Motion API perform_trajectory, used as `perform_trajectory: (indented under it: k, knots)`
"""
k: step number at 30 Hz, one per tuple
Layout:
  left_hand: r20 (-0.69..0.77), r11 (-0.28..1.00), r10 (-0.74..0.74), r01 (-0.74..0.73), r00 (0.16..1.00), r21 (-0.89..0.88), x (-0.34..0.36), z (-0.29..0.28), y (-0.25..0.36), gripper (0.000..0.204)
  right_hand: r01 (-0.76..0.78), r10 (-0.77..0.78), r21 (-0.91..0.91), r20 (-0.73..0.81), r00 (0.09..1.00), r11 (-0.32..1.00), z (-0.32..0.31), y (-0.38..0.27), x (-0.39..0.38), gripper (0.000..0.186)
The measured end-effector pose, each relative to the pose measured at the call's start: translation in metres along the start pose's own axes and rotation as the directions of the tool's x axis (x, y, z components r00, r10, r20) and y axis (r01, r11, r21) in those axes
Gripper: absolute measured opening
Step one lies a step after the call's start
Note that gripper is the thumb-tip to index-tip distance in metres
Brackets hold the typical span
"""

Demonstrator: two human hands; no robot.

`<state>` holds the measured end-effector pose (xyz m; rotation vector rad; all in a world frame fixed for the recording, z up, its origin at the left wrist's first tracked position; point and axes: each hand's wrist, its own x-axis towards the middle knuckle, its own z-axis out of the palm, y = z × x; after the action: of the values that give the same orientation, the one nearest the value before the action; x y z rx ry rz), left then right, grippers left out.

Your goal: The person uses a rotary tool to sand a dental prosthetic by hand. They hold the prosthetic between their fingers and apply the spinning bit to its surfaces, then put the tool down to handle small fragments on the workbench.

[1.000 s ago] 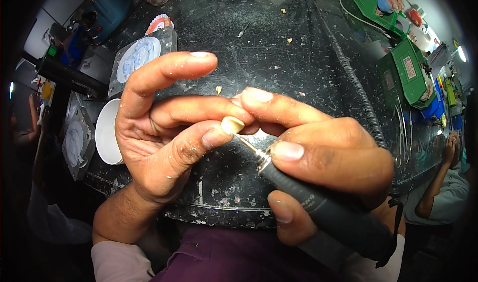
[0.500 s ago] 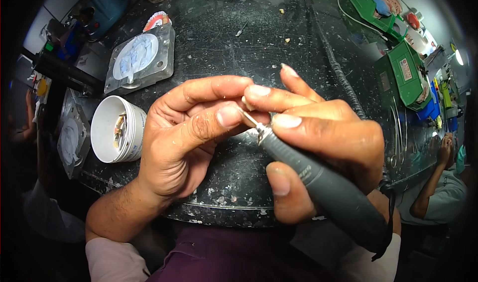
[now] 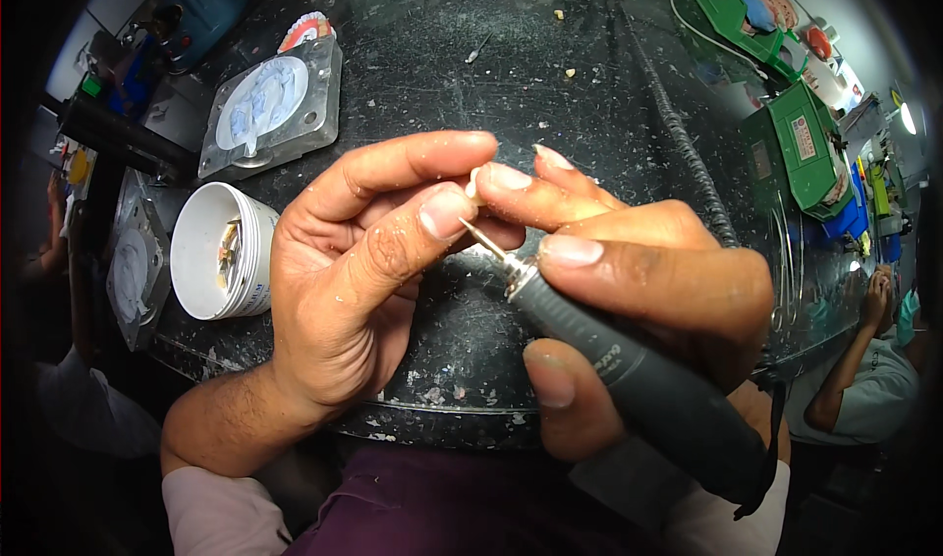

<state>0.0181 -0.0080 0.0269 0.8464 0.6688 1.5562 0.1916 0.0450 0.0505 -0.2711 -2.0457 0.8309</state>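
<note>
My left hand (image 3: 344,271) pinches a small ivory tooth-shaped piece (image 3: 471,185), mostly hidden by the fingertips. My right hand (image 3: 648,301) grips a dark grey rotary handpiece (image 3: 648,399); its thin metal bur (image 3: 486,242) points up-left at the piece and left thumb, contact unclear. A right fingertip rests beside the piece. Left of my hands stand a white tub (image 3: 201,256) with small items inside and a metal flask (image 3: 319,80) holding pale material. A coiled black cord (image 3: 673,124) crosses the worktop on the right.
On the black worktop (image 3: 452,94) are a pink-and-white dental model (image 3: 303,30), another flask (image 3: 138,281), small bits (image 3: 570,73), green bins (image 3: 786,148) and metal instruments (image 3: 781,291). Other people show at the far right (image 3: 859,360) and far left (image 3: 54,242).
My left index finger has come down from its raised position, and the tooth piece is turned and more hidden. The handpiece tip sits higher. The white tub is more visible.
</note>
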Motion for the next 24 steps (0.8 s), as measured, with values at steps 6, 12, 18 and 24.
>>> perform_trajectory:
  k: [6, 12, 18, 24]
  knots:
    - [0.02, 0.998, 0.001, -0.002, 1.0, 0.056, -0.002, -0.006, 0.001, 0.032, -0.018, 0.024, 0.039, -0.147, 0.989, 0.999, 0.009, 0.003, -0.006, 0.03]
    - [0.09, 0.995, -0.072, 0.077, 0.993, -0.059, 0.001, -0.009, -0.002, 0.033, 0.116, -0.116, 0.02, -0.016, 0.993, 0.993, 0.001, 0.008, 0.0, 0.035]
    - [0.131, 0.959, -0.212, 0.232, 0.968, -0.162, -0.004, -0.018, -0.004, 0.038, 0.138, -0.061, 0.222, -0.322, 0.945, 0.965, 0.019, 0.008, -0.002, 0.033]
    - [0.145, 0.957, -0.252, 0.269, 0.957, -0.112, -0.006, -0.023, -0.003, 0.04, 0.1, -0.069, 0.071, -0.342, 0.937, 0.992, 0.021, 0.005, -0.004, 0.034]
